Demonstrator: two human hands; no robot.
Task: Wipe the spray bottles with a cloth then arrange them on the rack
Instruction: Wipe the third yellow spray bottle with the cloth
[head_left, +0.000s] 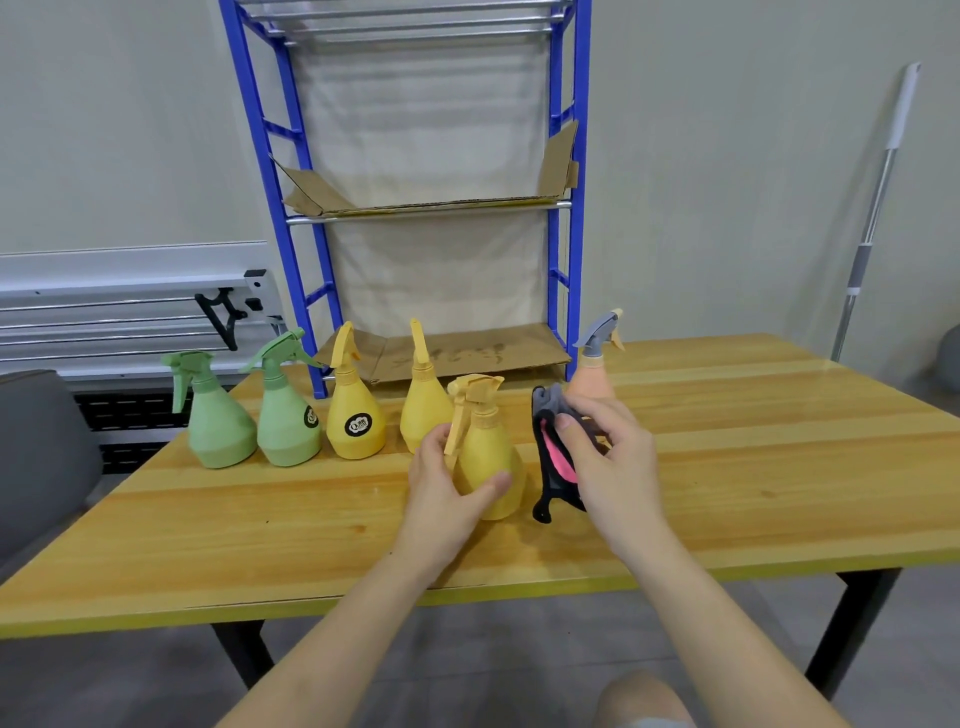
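Yellow plastic spray bottle (488, 462) stands upright near the middle of the wooden table (727, 467), long axis vertical, trigger head pointing toward the left hand (447, 483); that hand wraps the bottle's left flank, thumb across the front, fingers up by the trigger; grasping it firmly, I'd say. Right hand (608, 457) sits just right of the bottle, pinching a bunched dark cloth (553, 457) with a pink patch showing; cloth hangs between hand and bottle, close to the bottle's right side, contact not clear from where I stand. So the wipe runs leftward from the cloth hand onto the bottle body; right hand is the nearer one for it, left just steadies. Five more bottles wait behind: two green (223, 431), two yellow (356, 421), one peach with a grey head (592, 374), partly hidden behind the right hand. Blue rack (306, 291) stands straight beyond the table's far edge, cardboard on its shelves; no bottles on it yet; judging by that, task is at its start.
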